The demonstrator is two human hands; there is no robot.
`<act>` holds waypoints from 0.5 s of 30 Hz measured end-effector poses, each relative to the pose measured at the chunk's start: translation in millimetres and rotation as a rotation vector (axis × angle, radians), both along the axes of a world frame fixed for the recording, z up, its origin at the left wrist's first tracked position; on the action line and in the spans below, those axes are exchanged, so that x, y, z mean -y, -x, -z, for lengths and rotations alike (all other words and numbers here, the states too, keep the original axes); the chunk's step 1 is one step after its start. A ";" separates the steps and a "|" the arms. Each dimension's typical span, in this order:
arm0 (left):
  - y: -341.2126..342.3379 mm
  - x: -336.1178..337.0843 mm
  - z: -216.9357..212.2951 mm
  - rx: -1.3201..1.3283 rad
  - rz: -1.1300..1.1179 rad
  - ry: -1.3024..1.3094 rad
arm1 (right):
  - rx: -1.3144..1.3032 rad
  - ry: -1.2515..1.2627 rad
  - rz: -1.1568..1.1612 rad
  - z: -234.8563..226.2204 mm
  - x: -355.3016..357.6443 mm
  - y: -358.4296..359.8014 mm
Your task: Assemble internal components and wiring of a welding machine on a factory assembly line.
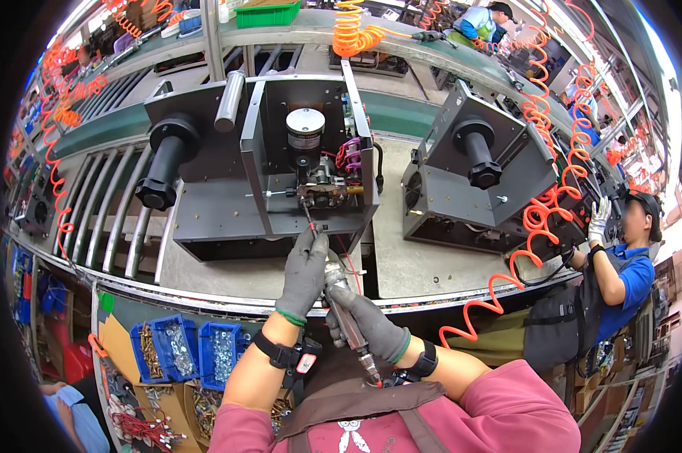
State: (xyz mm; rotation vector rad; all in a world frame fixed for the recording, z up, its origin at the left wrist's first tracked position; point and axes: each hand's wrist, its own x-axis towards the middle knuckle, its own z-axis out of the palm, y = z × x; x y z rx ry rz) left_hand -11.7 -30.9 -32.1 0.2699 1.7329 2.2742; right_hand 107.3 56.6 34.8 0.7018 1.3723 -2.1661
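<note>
Tool: my right hand [371, 325] grips the pneumatic screwdriver [346, 313], fingers wrapped shut around its body.
Axis: tilts up-left toward the wire-feed mechanism [322, 190].
Left hand [304, 273]: fingers pinch the bit [310, 219], nearer the chassis [299, 158].

– What is the tool like?

– It is a thin, silver air screwdriver [346, 309]. It leans, with its tip up against the open grey metal box [280, 174].

– And the box?

– It stands on its side. A round black and white motor [305, 132] sits inside, above the tool's tip.
</note>
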 end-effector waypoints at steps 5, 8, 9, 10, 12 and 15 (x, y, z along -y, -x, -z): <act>1.2 4.0 -11.2 0.001 0.004 0.037 | 0.030 0.444 0.102 10.7 5.3 1.9; -1.5 8.8 -20.6 0.149 0.052 -0.073 | -0.059 0.468 0.058 15.7 11.3 2.5; -0.8 9.5 -23.4 0.104 0.018 -0.014 | -0.049 0.475 0.055 16.3 12.2 3.8; -1.9 10.3 -25.2 0.098 0.019 -0.013 | -0.059 0.466 0.056 16.3 13.1 3.3; -1.0 10.2 -27.0 0.170 0.035 -0.030 | -0.022 0.415 0.090 15.4 13.2 4.0; 2.2 9.3 -25.8 0.092 0.011 0.026 | -0.028 0.451 0.075 13.1 12.2 5.3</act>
